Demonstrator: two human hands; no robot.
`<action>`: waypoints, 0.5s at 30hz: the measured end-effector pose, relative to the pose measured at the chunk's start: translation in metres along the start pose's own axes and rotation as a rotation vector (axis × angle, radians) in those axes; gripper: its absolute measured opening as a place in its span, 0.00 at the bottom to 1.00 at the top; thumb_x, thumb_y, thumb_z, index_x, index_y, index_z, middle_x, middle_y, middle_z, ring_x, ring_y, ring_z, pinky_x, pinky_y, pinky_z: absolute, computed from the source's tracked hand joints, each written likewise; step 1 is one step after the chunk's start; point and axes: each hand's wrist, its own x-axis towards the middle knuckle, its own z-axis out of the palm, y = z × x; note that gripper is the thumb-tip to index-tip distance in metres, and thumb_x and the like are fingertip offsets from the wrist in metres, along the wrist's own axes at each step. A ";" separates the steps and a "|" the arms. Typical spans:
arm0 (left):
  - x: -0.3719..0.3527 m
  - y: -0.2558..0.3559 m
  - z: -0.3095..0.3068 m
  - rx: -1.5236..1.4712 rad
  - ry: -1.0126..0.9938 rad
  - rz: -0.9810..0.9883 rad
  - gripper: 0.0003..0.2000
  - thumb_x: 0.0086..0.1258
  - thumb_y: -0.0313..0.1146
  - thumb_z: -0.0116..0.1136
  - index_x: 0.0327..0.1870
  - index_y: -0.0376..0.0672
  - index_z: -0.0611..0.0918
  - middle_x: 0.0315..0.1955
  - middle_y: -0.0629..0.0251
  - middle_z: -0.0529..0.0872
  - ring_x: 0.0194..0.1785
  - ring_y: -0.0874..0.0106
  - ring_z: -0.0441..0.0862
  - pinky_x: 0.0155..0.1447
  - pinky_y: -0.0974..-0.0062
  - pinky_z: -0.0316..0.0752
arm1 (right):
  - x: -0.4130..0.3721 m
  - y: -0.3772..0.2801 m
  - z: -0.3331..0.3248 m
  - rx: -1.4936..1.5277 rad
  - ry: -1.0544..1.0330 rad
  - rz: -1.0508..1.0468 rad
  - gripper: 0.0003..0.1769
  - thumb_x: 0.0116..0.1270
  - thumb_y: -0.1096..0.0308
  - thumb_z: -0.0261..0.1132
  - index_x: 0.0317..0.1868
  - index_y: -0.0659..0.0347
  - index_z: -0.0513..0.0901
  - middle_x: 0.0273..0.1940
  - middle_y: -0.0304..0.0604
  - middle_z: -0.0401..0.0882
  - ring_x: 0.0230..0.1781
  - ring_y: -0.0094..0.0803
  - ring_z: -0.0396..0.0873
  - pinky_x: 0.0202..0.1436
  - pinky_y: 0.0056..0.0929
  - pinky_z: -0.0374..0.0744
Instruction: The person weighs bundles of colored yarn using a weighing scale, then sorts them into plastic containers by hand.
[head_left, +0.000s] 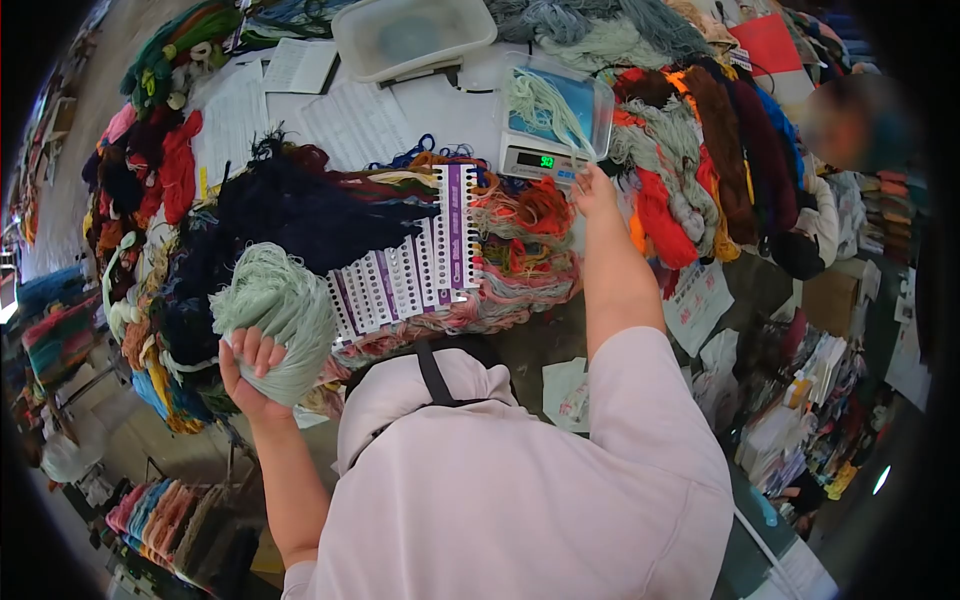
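My left hand (252, 368) grips a thick bundle of pale green yarn (280, 305) at the near left of the table. My right hand (594, 190) reaches out to a digital scale (540, 158) with a lit green display; its fingers pinch strands of the same pale yarn. A clear tray (590, 105) on the scale holds a small heap of pale green yarn (540, 100). Between my hands lies a white and purple colour card (420, 265) with rows of holes and yarn samples.
Heaps of coloured yarn skeins cover the table: dark navy (290, 205) at the left, red, grey and brown (700, 150) at the right. Printed sheets (360, 120) and an empty clear plastic tub (412, 35) lie at the back. Another person (850, 125) is at the far right.
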 end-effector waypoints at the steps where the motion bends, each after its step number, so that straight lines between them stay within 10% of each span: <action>1: -0.001 -0.003 0.002 0.003 -0.016 -0.007 0.10 0.77 0.38 0.43 0.34 0.45 0.66 0.25 0.71 0.65 0.25 0.77 0.65 0.38 0.74 0.62 | 0.007 0.001 -0.003 -0.022 0.042 0.006 0.12 0.61 0.64 0.63 0.43 0.58 0.77 0.40 0.42 0.76 0.45 0.37 0.76 0.53 0.38 0.73; 4: -0.003 -0.011 0.004 0.022 -0.068 -0.052 0.08 0.73 0.38 0.48 0.39 0.45 0.67 0.29 0.70 0.66 0.28 0.76 0.67 0.41 0.72 0.65 | 0.021 -0.007 -0.007 -0.184 0.103 -0.319 0.06 0.59 0.66 0.62 0.32 0.60 0.78 0.30 0.40 0.77 0.34 0.32 0.77 0.42 0.33 0.75; 6: -0.004 -0.017 0.002 0.034 -0.089 -0.076 0.10 0.71 0.40 0.52 0.41 0.44 0.69 0.31 0.68 0.69 0.32 0.74 0.69 0.46 0.70 0.68 | -0.017 -0.013 0.010 -0.629 0.226 -1.093 0.11 0.57 0.63 0.60 0.24 0.61 0.77 0.20 0.41 0.74 0.23 0.36 0.74 0.33 0.37 0.73; 8: -0.004 -0.025 0.000 0.033 -0.112 -0.072 0.11 0.69 0.40 0.54 0.44 0.45 0.71 0.37 0.65 0.72 0.39 0.70 0.72 0.53 0.66 0.69 | -0.105 -0.023 0.048 -0.782 -0.037 -1.248 0.11 0.60 0.63 0.60 0.29 0.62 0.78 0.21 0.40 0.73 0.24 0.30 0.72 0.31 0.37 0.72; 11: -0.001 -0.027 -0.011 -0.035 -0.268 -0.095 0.13 0.69 0.42 0.54 0.49 0.48 0.77 0.64 0.54 0.69 0.69 0.55 0.63 0.68 0.55 0.63 | -0.215 0.003 0.109 -0.691 -0.468 -0.883 0.10 0.66 0.63 0.57 0.36 0.62 0.78 0.21 0.35 0.69 0.21 0.23 0.67 0.27 0.25 0.68; 14: -0.003 -0.026 0.009 -0.103 -0.379 -0.071 0.11 0.68 0.42 0.56 0.45 0.49 0.79 0.70 0.48 0.58 0.74 0.48 0.53 0.69 0.50 0.62 | -0.358 0.034 0.151 -0.612 -0.945 -0.321 0.13 0.72 0.64 0.53 0.43 0.63 0.79 0.21 0.29 0.64 0.19 0.16 0.61 0.23 0.17 0.63; 15: -0.005 -0.024 0.013 -0.104 -0.386 -0.056 0.11 0.68 0.42 0.56 0.45 0.49 0.79 0.70 0.48 0.58 0.74 0.48 0.53 0.69 0.50 0.62 | -0.392 0.043 0.158 -0.778 -1.099 -0.511 0.14 0.73 0.64 0.52 0.46 0.64 0.79 0.21 0.30 0.64 0.19 0.16 0.62 0.23 0.17 0.63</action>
